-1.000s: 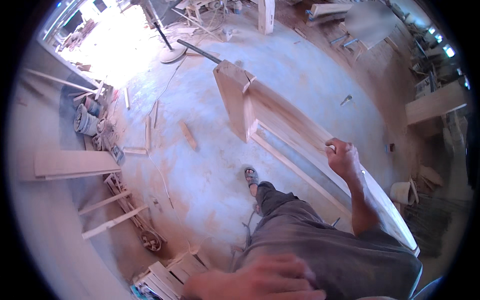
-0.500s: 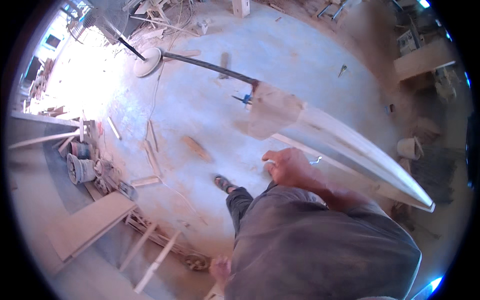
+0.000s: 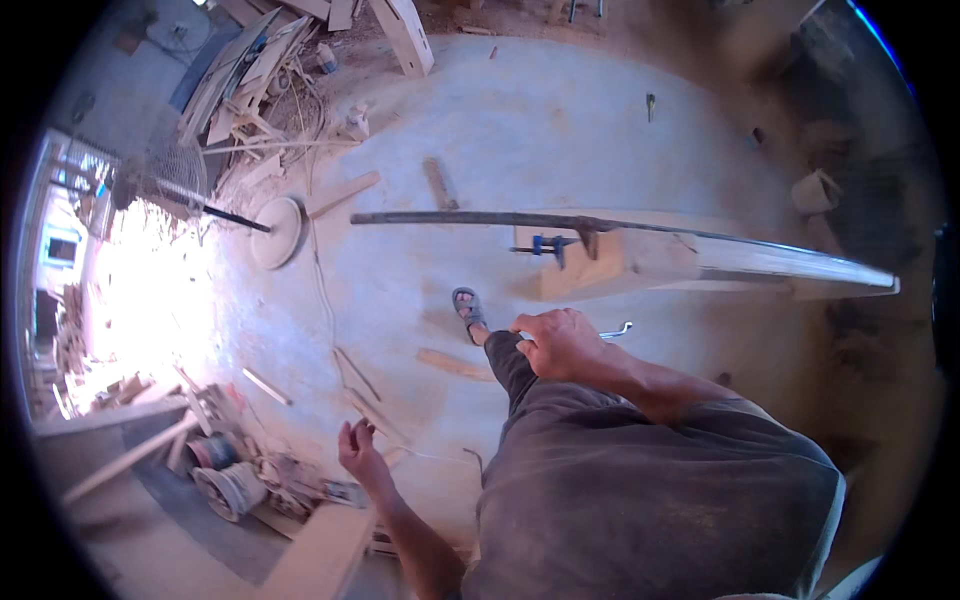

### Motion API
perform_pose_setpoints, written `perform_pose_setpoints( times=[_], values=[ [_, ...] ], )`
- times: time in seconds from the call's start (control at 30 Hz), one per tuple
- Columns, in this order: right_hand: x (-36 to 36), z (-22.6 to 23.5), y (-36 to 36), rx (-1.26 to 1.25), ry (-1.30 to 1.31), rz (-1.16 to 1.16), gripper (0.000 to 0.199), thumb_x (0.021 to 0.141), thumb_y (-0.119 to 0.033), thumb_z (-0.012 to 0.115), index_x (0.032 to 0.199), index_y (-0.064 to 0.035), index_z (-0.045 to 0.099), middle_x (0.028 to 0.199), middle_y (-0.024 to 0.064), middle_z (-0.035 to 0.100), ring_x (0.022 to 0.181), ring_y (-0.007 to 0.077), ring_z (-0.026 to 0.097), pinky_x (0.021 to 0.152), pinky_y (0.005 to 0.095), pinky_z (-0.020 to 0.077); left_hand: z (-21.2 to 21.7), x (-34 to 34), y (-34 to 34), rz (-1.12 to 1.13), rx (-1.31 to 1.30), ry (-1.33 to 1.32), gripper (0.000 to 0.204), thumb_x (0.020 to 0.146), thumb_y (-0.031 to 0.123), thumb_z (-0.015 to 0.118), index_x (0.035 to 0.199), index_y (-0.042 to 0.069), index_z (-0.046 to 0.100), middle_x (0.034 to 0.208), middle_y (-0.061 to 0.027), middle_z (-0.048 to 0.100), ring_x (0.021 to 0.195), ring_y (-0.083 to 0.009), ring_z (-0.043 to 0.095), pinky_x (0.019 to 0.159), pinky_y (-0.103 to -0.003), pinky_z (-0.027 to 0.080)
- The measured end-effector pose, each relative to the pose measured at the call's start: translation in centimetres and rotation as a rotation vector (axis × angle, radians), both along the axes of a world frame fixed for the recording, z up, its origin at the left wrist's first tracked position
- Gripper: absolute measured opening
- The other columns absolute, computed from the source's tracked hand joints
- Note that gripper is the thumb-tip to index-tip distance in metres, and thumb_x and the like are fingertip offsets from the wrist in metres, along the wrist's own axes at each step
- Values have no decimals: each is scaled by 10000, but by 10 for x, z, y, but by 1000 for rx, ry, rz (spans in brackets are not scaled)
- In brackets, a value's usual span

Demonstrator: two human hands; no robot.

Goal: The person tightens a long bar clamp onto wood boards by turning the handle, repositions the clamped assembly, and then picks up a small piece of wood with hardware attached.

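My right hand [image 3: 562, 342] is closed in front of my thigh. It holds a shiny bent metal tool [image 3: 617, 331], wrench-like, whose end sticks out behind the fist; the rest is hidden. Out to the left, my left hand [image 3: 362, 452] is raised with loosely curled fingers a little apart, and nothing shows in it. Beyond the right hand lies a long pale timber piece [image 3: 640, 258], with a dark metal bar clamp [image 3: 440, 218] along it. The clamp's blue screw part [image 3: 548, 246] sits by the timber's left end. Neither hand touches them.
A pedestal fan's round base [image 3: 277, 232] stands at left, a cable [image 3: 322, 285] running past it. Wood offcuts [image 3: 452, 364] lie on the floor near my sandalled foot [image 3: 468, 308]. Buckets [image 3: 228, 490] and a board [image 3: 325, 550] are at lower left. Scrap wood [image 3: 250, 100] is piled far left.
My left hand has come up and forward into fuller view. My view has turned, so the clamped timber now lies nearly level across it. The right hand still holds the metal tool.
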State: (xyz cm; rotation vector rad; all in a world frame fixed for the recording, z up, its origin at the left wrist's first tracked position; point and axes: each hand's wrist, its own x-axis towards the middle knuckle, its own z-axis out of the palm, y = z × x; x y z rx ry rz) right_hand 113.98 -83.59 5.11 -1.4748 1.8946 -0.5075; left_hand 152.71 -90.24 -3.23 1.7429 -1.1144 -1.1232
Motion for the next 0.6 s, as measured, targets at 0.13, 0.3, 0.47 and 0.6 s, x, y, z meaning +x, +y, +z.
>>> perform_pose_setpoints(
  times=[0.13, 0.3, 0.47, 0.6],
  values=[
    [11, -36, -88, -16, -48, -117, 458, 866, -215, 650, 1302, -99, 568, 856, 220, 707, 830, 437, 672, 760, 539, 522, -13, -1, -99, -341, 105, -225, 458, 970, 121, 618, 1332, -138, 512, 1028, -148, 720, 890, -187, 683, 822, -296, 538],
    [18, -68, -178, 128, -42, -323, 670, 899, -264, 656, 1483, -113, 364, 853, 243, 703, 826, 460, 670, 763, 553, 517, -26, -11, -188, -532, 332, -246, 468, 948, 114, 623, 1316, -157, 520, 1030, -180, 732, 876, -206, 708, 820, -320, 551],
    [9, -85, -226, 250, -126, -554, 631, 940, -334, 608, 1500, -156, 378, 895, 250, 706, 848, 461, 673, 790, 555, 513, -36, -48, -319, -742, 267, -295, 384, 908, 101, 631, 1208, -138, 610, 929, -149, 735, 816, -173, 691, 743, -289, 531],
    [20, -98, -254, 288, -278, -805, 507, 969, -371, 572, 1427, -182, 463, 936, 236, 711, 895, 444, 676, 809, 557, 505, -64, -55, -419, -931, 301, -267, 397, 894, 108, 633, 1199, -145, 608, 909, -153, 732, 768, -181, 695, 717, -292, 540]
  ],
)
